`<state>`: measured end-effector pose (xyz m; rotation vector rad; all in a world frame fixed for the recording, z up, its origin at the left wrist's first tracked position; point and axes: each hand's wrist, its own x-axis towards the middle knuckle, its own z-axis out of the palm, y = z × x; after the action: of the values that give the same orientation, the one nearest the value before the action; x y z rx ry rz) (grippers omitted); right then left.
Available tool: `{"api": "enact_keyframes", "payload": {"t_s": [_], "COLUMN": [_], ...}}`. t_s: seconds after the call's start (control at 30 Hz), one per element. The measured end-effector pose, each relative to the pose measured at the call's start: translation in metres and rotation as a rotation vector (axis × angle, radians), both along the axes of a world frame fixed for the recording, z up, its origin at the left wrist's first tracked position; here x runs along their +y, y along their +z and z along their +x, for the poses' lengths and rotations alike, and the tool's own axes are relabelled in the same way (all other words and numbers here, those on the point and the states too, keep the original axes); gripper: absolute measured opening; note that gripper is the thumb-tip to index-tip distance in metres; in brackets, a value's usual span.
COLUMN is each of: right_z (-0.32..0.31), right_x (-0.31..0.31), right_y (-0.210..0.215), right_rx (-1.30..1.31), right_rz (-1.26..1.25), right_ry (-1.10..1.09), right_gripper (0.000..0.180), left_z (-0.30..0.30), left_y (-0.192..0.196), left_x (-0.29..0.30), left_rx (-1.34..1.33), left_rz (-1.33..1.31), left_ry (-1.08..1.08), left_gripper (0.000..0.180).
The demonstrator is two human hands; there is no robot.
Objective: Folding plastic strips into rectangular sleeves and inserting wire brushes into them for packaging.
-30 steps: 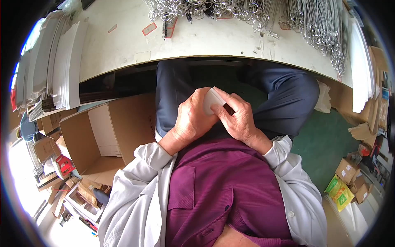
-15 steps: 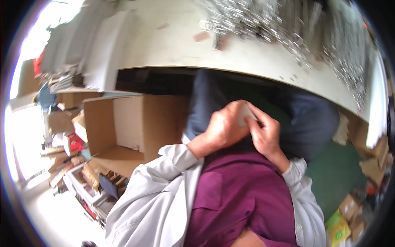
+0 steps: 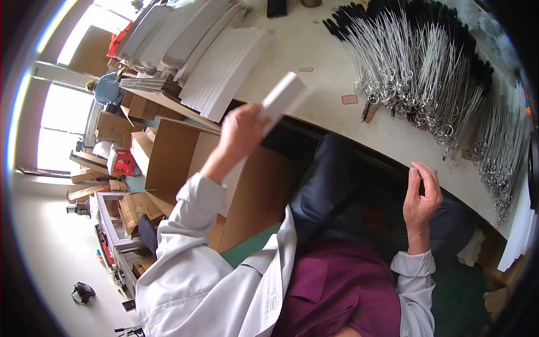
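Observation:
My left hand [image 3: 240, 132] is closed around one end of a long, narrow white box [image 3: 285, 92], raised beside the table's front edge. The box is tilted, its far end slightly smeared by motion. My right hand [image 3: 421, 196] hovers near the table edge over my lap, thumb and fingertips drawn together, with nothing seen in them. On the table beyond it lies a big heap of wire brushes [image 3: 404, 73] with black bristle ends and ring-shaped handle ends. White flat boxes [image 3: 224, 70] lie stacked at the table's left.
An open cardboard carton [image 3: 261, 194] stands left of my legs, below the table [image 3: 269, 56]. More brushes [image 3: 497, 146] lie at the right. Small red-edged labels [image 3: 349, 99] lie on the tabletop. Far left are cartons, a red stool [image 3: 123, 163] and another person [image 3: 105, 90].
My hands have moved apart from over my lap. The left has gone up and left with the white box; the right has moved right and let go. The view has turned.

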<state>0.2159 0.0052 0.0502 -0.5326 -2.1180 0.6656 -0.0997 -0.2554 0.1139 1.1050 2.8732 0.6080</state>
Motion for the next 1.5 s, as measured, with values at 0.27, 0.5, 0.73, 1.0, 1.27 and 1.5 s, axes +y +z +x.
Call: {"api": "enact_keyframes", "payload": {"t_s": [0.27,0.5,0.73,1.0,1.27,1.5], "right_z": [-0.007,-0.012,0.080,0.299,0.364,0.375], "right_x": [0.005,0.005,0.037,0.163,0.210,0.214], "right_y": [-0.007,0.001,0.031,0.033,0.029,0.028], "right_rx": [0.002,0.116,0.145,-0.581,-0.906,-0.831], "right_rz": [-0.019,-0.041,0.034,0.315,0.317,0.366], "right_ry": [-0.061,0.026,-0.190,-1.116,-1.186,-1.172], "right_gripper": [0.006,0.003,0.006,0.049,0.067,0.064], "left_z": [-0.139,-0.196,-0.059,0.047,0.051,0.053], "left_y": [-0.006,-0.041,-0.018,-0.063,-0.092,-0.097], "left_x": [0.043,0.007,0.063,0.108,0.118,0.125], "left_rx": [0.512,0.880,0.396,0.196,0.114,0.217], "left_rz": [-0.340,-0.229,0.151,0.348,0.437,0.404], "left_ry": [0.050,-0.187,-0.296,-0.309,-0.300,-0.294], "left_gripper": [0.024,0.045,0.034,0.029,0.026,0.019]}}
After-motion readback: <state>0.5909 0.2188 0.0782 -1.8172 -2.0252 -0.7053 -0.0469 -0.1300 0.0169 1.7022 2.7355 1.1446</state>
